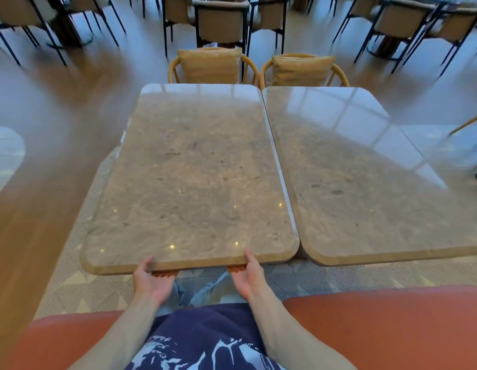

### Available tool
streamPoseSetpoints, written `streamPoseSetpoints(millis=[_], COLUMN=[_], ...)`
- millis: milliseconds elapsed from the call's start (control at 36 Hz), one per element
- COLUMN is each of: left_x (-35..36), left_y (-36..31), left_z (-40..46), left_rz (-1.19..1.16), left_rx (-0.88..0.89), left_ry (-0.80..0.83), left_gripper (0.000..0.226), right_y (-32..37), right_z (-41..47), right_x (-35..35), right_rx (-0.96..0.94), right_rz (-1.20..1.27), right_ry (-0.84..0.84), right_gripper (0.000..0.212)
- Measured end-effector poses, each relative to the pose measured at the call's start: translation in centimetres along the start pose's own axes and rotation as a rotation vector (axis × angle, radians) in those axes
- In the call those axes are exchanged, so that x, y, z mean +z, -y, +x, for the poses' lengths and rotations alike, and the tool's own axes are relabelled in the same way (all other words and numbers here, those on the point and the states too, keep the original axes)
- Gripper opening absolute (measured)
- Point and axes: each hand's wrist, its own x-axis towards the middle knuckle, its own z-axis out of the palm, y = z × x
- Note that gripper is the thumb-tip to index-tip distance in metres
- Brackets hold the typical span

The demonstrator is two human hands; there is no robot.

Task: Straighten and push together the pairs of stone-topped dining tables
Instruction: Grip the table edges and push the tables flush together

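Soft daylight, window glare on the right table top (365, 134), motion-blurred edges, wide-angle bending at the borders.

The two table tops (194, 169) are smooth, shiny brown stone. The chair cushions (209, 65) are soft ribbed cloth.

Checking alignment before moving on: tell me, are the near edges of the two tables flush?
No, the left table juts nearer the person than the right table, its edge gripped by both hands.

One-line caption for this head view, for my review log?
Both hands, left hand and right hand, grip the near edge of the left table, beside the right table.
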Motion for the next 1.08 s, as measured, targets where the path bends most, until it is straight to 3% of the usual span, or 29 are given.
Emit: streamPoseSetpoints(millis=[528,639,750,889,972,1028,1083], left_x=[0.6,0.6,0.2,-0.2,0.0,-0.3,-0.9], left_y=[-0.1,-0.1,-0.2,-0.5,-0.8,-0.9,-1.2], left_z=[-1.2,-1.6,-1.0,-0.1,0.3,0.8,1.0], left_rz=[-0.099,-0.103,-0.118,-0.123,-0.088,0.003,0.347], left_rx=[-0.06,-0.065,-0.085,-0.112,-0.114,-0.12,-0.126], left_ry=[-0.014,-0.02,-0.05,-0.078,-0.081,-0.136,-0.226], left_gripper=[0.018,0.032,0.023,0.034,0.04,0.031,0.029], right_y=[-0.2,-0.4,-0.4,-0.1,0.1,0.4,1.2], right_z=[0.3,0.3,0.2,-0.1,-0.2,-0.3,-0.6], right_x=[0.3,0.2,0.4,0.8,0.9,0.8,0.5], right_rx=[0.023,0.044,0.062,0.074,0.096,0.096,0.119], right_rz=[-0.036,-0.031,-0.022,-0.009,-0.032,-0.121,-0.353], right_ry=[-0.076,-0.119,-0.148,-0.171,-0.164,-0.175,-0.217], right_gripper=[0.048,0.048,0.048,0.048,0.051,0.054,0.054])
